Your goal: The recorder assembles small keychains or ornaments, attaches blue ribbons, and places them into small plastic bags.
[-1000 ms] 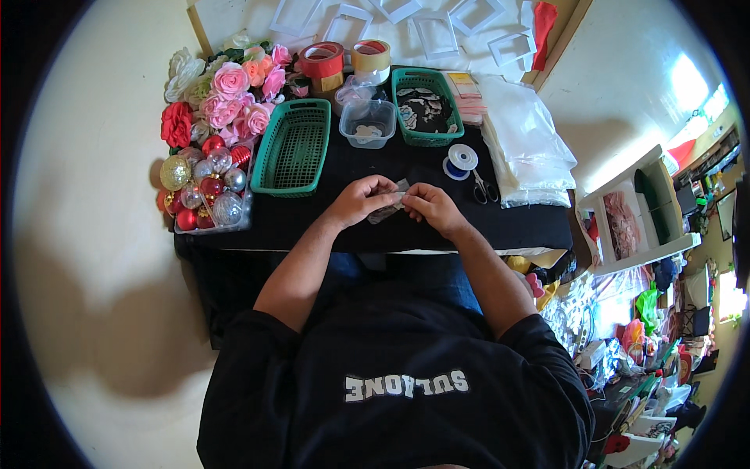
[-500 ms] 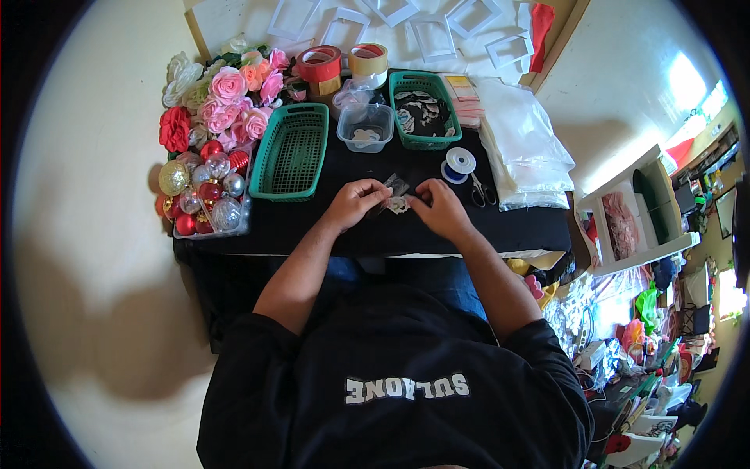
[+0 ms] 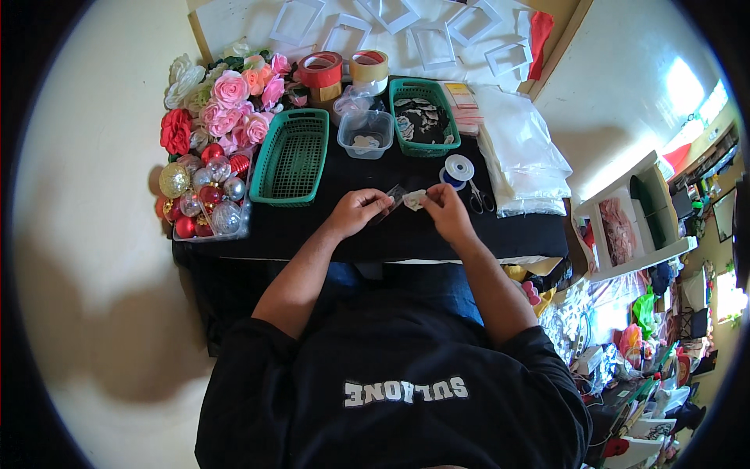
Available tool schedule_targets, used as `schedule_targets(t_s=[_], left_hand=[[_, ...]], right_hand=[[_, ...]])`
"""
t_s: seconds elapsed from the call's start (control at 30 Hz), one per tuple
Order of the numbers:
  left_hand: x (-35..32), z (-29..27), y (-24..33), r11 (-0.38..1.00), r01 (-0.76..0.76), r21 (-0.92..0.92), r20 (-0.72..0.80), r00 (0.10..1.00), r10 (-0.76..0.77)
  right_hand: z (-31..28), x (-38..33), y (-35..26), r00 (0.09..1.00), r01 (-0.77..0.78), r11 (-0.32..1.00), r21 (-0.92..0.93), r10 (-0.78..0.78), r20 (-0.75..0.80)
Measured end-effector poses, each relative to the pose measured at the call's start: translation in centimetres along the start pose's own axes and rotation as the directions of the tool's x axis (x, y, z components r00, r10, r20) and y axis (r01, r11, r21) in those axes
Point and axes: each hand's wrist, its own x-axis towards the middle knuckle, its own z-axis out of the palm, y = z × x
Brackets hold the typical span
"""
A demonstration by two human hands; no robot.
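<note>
My left hand pinches a small clear plastic bag over the black-covered table. Between the fingertips of my right hand is a small white cut-out piece with an uneven outline. Piece and bag are side by side; whether they touch is hard to see. Just beyond my right hand lie a white spool, a blue spool beneath it, and scissors. Farther off stands a clear plastic tub with white pieces inside, beside a green basket holding black-and-white pieces.
An open green basket stands left of my hands. Farther left are a box of baubles and artificial roses. Tape rolls are stacked at the back, plastic bags piled at right, white frames beyond.
My right hand has lifted the white piece from low between the hands, up and slightly right. The left hand keeps the clear bag, a little lower than before.
</note>
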Motion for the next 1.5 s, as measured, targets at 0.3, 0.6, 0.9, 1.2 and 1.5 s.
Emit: schedule_targets(t_s=[0.3,0.6,0.9,1.2,1.5], left_hand=[[-0.1,0.2,0.1,0.999,0.046,-0.015,0.016,0.999,-0.046],[-0.1,-0.1,0.3,0.994,0.107,-0.039,0.098,0.99,-0.103],[-0.3,0.0,0.7,0.992,0.116,-0.049,0.113,0.987,-0.11],[-0.3,-0.2,0.6,0.992,0.122,-0.033,0.082,0.989,-0.119],[-0.4,-0.2,0.9,0.993,0.104,-0.061,0.065,0.993,-0.1]], right_hand=[[-2.4,0.6,-3.7,0.998,0.06,0.994,0.092,-0.061,0.015],[-1.5,0.8,-4.7,0.981,0.075,0.997,0.024,-0.078,0.178],[-0.7,1.1,-4.9,0.987,0.055,0.997,0.049,-0.061,0.148],[1.5,0.3,-4.6,0.987,0.045,0.992,0.114,-0.061,0.146],[3.6,-0.7,-4.5,0.994,0.074,0.992,0.102,-0.065,-0.088]])
